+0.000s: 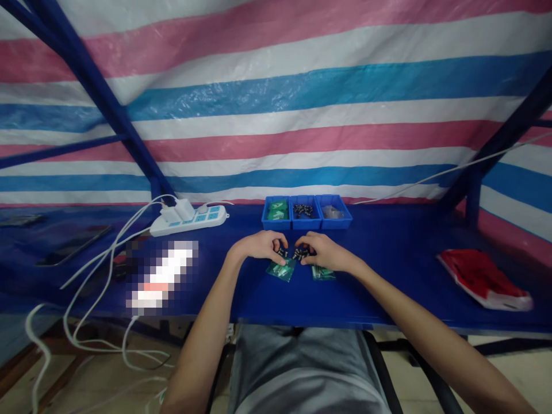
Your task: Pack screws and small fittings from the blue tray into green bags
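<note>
My left hand (261,246) rests on the blue table (388,276) with its fingers curled in a pinch over small black parts (282,252). My right hand (324,253) sits opposite, fingers also curled, pinching among a little pile of black parts (298,253). Below the left hand lies a small green circuit board (281,269). More green boards (322,273) lie under the right hand. What each pinch holds is too small to name.
Three blue bins (306,213) stand behind the hands with green boards, black parts and grey bits. A white power strip (190,221) with plugs and white cables lies at left, dark phones (73,246) further left, a red-and-white bag (485,279) at right.
</note>
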The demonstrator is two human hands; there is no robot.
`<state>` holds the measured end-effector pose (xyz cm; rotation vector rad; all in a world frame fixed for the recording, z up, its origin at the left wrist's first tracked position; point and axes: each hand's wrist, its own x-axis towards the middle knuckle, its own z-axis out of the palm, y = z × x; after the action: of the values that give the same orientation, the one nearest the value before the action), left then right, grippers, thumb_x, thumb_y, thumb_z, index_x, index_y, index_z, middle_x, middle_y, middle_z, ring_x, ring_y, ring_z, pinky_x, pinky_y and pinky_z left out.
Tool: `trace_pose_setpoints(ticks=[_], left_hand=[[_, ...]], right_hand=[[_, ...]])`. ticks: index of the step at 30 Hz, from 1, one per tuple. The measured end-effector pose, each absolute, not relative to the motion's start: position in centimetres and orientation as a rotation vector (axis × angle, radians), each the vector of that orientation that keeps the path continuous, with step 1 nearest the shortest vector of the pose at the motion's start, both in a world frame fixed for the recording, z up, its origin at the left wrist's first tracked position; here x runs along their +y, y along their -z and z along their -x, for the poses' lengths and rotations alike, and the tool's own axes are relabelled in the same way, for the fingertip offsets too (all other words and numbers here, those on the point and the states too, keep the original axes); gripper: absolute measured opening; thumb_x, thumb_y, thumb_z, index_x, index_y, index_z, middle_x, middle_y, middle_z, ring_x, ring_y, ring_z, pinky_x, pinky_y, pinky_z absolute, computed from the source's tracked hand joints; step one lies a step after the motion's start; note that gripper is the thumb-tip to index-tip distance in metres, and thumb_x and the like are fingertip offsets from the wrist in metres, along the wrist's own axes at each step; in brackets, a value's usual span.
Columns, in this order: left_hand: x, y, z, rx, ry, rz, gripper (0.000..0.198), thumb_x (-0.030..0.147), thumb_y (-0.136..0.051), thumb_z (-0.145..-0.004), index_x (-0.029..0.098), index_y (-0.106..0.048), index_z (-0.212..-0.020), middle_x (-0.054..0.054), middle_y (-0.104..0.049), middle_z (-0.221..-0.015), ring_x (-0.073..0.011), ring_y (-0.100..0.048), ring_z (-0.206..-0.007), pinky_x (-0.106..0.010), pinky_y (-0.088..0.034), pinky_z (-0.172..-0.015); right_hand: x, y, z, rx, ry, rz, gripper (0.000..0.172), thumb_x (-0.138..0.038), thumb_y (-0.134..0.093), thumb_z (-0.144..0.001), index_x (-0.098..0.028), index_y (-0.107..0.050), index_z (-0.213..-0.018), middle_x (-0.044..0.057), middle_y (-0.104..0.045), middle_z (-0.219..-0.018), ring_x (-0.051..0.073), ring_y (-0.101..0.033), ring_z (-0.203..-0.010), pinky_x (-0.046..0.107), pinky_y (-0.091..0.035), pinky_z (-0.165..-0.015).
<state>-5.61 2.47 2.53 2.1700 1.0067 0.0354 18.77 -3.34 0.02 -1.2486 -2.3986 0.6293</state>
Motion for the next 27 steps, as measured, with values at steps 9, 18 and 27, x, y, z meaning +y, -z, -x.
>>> trace_pose_setpoints(ticks=[9,18,27], left_hand=[[2.2,-1.8,4.4,1.018,-0.192,-2.192,0.039,0.05,-0.076,-0.072,0.019,-0.072,-0.096,-0.002,-0.069,-0.074,-0.0166,-0.063,-0.064,-0.025,-0.041,-0.056],[1.8,-1.3,3.1,0.985,-0.328,-2.238,0.025,0.038,-0.072,-0.079,0.017,-0.073,-0.093,-0.005,-0.072,-0.078,-0.0184,-0.067,-0.071,-0.025,-0.046,-0.063],[1.5,-1.1,2.6,0.992,-0.43,-2.219,0.019,0.03,-0.072,-0.08,0.017,-0.069,-0.094,-0.003,-0.072,-0.077,-0.0185,-0.069,-0.075,-0.025,-0.047,-0.066]], right_hand=[[-3.0,0.5,-18.5,-2.392,-0.554,1.184,0.03,-0.023,-0.075,-0.083,-0.019,-0.067,-0.111,0.006,-0.064,-0.1,0.018,-0.061,-0.083,0.027,-0.045,-0.074],[-2.9,0.7,-18.4,-2.347,-0.508,1.228,0.021,-0.016,-0.071,-0.085,-0.016,-0.069,-0.106,0.007,-0.067,-0.094,0.019,-0.062,-0.083,0.027,-0.043,-0.072],[-2.5,0.9,-18.7,-2.341,-0.437,1.243,0.018,-0.015,-0.069,-0.086,-0.017,-0.069,-0.104,0.007,-0.066,-0.095,0.019,-0.062,-0.084,0.028,-0.044,-0.074]])
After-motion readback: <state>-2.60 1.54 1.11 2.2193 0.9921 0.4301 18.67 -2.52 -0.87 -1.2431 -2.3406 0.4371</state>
